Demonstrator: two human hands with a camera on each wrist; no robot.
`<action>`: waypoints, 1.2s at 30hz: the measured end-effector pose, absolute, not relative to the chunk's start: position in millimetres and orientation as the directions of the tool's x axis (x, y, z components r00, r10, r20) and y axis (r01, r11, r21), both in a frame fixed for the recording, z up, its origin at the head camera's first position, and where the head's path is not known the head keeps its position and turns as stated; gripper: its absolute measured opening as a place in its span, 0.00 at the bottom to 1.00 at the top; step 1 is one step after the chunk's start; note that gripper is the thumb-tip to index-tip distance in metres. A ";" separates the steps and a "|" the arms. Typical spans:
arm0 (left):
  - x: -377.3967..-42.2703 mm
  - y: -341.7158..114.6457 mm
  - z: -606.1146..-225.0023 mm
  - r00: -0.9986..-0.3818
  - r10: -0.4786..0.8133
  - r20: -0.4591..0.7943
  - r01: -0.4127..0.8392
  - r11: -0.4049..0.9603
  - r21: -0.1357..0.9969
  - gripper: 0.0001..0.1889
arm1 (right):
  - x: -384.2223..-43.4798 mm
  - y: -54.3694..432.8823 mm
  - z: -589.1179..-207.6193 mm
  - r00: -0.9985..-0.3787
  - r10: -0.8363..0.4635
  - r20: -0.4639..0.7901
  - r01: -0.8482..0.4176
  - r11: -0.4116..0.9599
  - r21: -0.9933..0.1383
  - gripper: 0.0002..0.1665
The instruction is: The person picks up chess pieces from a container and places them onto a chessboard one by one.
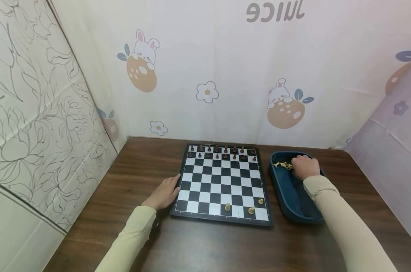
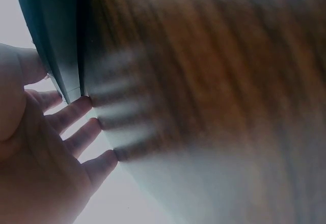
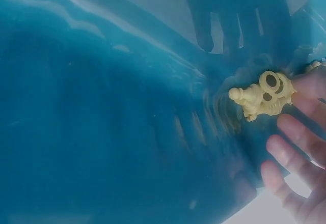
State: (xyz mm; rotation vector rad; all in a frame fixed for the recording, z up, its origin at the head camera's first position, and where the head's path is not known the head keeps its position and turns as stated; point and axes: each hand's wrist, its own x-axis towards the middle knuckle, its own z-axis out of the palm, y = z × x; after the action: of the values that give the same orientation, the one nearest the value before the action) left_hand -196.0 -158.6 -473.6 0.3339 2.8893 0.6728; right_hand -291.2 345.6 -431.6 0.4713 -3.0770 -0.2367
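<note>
My left hand (image 1: 163, 193) rests at the left edge of a black-and-white chessboard (image 1: 207, 187). In the left wrist view its fingers (image 2: 76, 116) are extended and spread beside the dark board edge. My right hand (image 1: 305, 167) reaches into a blue plastic bin (image 1: 288, 192) at the board's right. In the right wrist view, its thumb and index fingertips come together right at a small heap of cream-yellow chess pieces (image 3: 265, 95). The other fingers (image 3: 290, 155) are spread and lightly bent. No piece shows clearly between the fingertips.
Dark red-brown chess pieces (image 1: 217, 149) fill the board's two far rows. Three pale yellow pieces stand near its front right, one a yellow piece (image 1: 227, 206). The brown wooden table (image 1: 205, 245) meets a printed wall covering (image 1: 205, 121) behind the board.
</note>
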 end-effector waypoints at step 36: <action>-196.6 -158.9 -472.9 -0.962 0.256 -0.092 0.190 0.875 0.444 0.29 | -291.6 345.4 -437.5 -0.976 -0.218 -0.021 -0.219 0.972 0.084 0.04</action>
State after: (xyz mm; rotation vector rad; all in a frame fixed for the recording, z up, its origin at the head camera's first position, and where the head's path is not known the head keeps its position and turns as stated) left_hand -196.6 -158.9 -472.9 0.3470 2.8982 0.6643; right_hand -291.6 345.4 -437.5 0.3473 -3.1314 -0.1357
